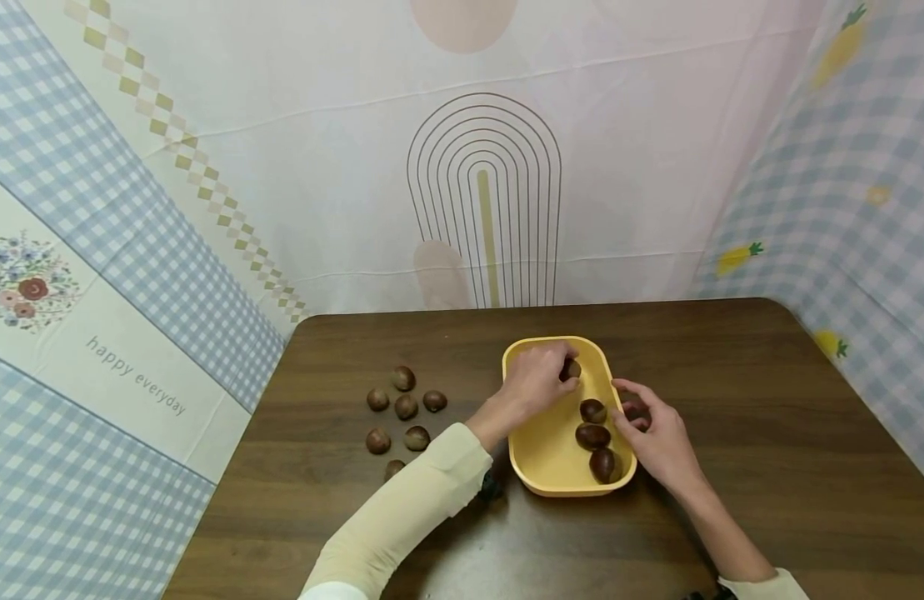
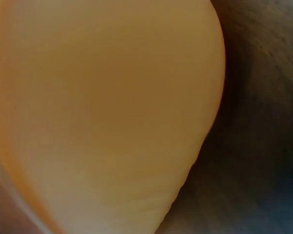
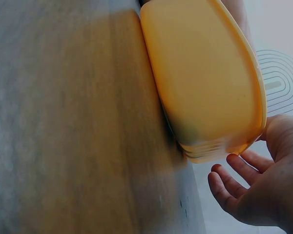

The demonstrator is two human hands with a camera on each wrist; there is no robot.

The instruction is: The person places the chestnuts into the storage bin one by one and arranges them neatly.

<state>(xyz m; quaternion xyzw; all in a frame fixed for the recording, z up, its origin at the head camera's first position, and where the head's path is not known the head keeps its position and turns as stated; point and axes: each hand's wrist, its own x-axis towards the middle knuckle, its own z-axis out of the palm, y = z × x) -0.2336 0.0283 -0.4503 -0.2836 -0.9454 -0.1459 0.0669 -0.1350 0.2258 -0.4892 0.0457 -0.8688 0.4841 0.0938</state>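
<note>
A yellow plastic tray (image 1: 551,475) with rounded corners stands on the table. Three chestnuts (image 1: 592,437) lie in a row along its right side. Reaching over the tray's left rim, my left hand (image 1: 536,379) holds another chestnut (image 1: 571,369) between thumb and fingers near the far end. My right hand (image 1: 660,437) grips the tray's right rim, its other fingers (image 3: 224,187) loosely bent outside the wall. In the left wrist view the tray wall (image 2: 107,107) fills most of the picture and hides the fingers.
Several loose chestnuts (image 1: 406,407) are scattered on the brown wooden table (image 1: 319,517), left of the tray. One chestnut (image 1: 394,469) is partly hidden by the left sleeve (image 1: 409,508). A printed cloth (image 1: 342,183) hangs behind the table.
</note>
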